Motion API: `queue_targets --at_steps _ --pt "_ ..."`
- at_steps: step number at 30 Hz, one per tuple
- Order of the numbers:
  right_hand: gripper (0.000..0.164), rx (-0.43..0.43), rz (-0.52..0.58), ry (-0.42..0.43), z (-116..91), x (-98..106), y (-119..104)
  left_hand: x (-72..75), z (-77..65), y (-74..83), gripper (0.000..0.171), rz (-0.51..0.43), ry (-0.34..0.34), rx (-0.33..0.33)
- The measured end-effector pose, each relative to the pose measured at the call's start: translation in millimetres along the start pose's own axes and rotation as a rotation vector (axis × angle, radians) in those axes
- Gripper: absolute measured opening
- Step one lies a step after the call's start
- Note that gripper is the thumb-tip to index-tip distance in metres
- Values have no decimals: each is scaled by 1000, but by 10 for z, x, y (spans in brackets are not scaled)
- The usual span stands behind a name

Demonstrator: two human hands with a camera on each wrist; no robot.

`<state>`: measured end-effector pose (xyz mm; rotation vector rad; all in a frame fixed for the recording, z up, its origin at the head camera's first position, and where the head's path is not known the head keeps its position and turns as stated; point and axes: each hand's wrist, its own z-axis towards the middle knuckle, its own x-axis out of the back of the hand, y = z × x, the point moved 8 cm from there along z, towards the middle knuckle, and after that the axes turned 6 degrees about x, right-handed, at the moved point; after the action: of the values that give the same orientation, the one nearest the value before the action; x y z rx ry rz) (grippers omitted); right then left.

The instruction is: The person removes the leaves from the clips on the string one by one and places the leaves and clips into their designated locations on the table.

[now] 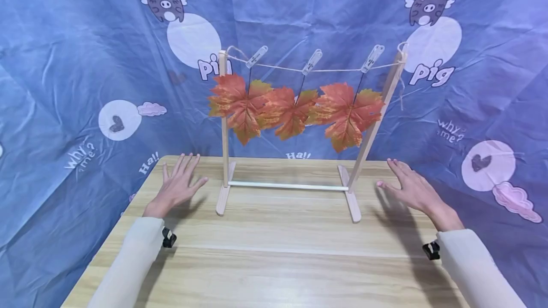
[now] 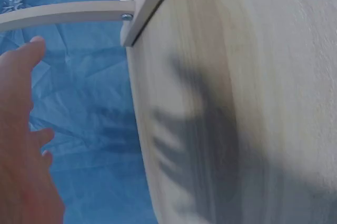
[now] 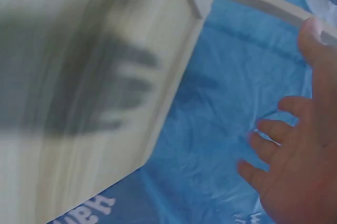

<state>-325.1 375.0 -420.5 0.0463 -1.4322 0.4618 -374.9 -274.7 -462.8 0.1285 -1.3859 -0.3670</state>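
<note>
A small wooden rack stands on the table, its left post (image 1: 225,151) and right post (image 1: 374,127) joined low down by a white rod (image 1: 288,186). Between the post tops runs a string (image 1: 282,67). Three clear clothespins grip it: left clothespin (image 1: 257,56), middle clothespin (image 1: 312,62), right clothespin (image 1: 372,58). Under them hang a left maple leaf (image 1: 241,106), a middle maple leaf (image 1: 288,112) and a right maple leaf (image 1: 347,114), all orange-red. My left hand (image 1: 180,182) is spread left of the rack, holding nothing. On the other side, my right hand (image 1: 413,187) has its fingers extended, also holding nothing.
The light wood table (image 1: 274,260) extends in front of the rack. Behind it and at both sides hangs a wrinkled blue cloth (image 1: 274,8) printed with pigs. Loose string ends (image 1: 401,91) dangle by the right post. The rack's feet (image 1: 353,207) reach toward me.
</note>
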Motion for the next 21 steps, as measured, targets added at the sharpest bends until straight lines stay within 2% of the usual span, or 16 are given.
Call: queue_targets --at_steps 5,9,11,15,21 --pt "67 -23 46 66 62 208 -166 144 -15 120 71 -25 76 -53" --pt "33 31 65 109 120 394 -373 328 -17 251 53 -61 176 -89" --pt "23 65 65 121 153 469 -475 433 -13 328 43 -92 241 -105" --pt "21 133 51 152 231 617 -699 634 -2 522 28 -163 342 -119" --pt "19 213 9 186 324 831 -1079 931 -1 892 16 -266 446 -169"
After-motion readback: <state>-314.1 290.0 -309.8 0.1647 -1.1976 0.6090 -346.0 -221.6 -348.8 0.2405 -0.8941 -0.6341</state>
